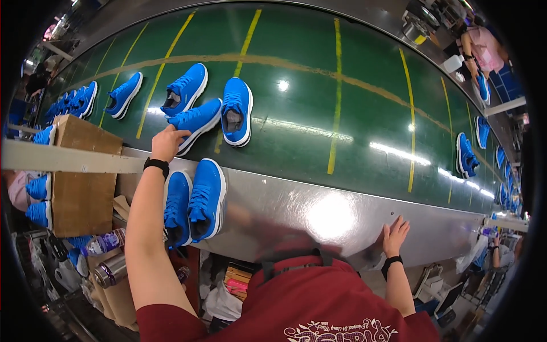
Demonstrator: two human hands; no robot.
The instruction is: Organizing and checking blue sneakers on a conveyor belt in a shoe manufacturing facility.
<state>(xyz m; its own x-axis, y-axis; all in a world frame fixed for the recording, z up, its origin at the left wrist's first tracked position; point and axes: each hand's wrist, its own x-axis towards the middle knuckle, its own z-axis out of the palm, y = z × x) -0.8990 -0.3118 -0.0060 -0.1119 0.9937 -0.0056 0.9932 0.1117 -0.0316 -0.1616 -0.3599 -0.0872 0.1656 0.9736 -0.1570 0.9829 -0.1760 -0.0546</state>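
Left hand (168,142) at heel of blue shoe (200,121) on green belt (285,97), fingers curled, can't tell if clamped. Shoe points far-right from this nearer grip. Right hand (395,235) empty, fingers extended, well right on metal ledge (273,199).

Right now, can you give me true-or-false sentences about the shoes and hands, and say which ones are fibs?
1. The left hand touches a blue shoe. True.
2. The right hand holds a shoe. False: it holds nothing, at the metal ledge.
3. The striped surface is red. False: it is green with yellow stripes.
4. Both wrists wear black bands. True.
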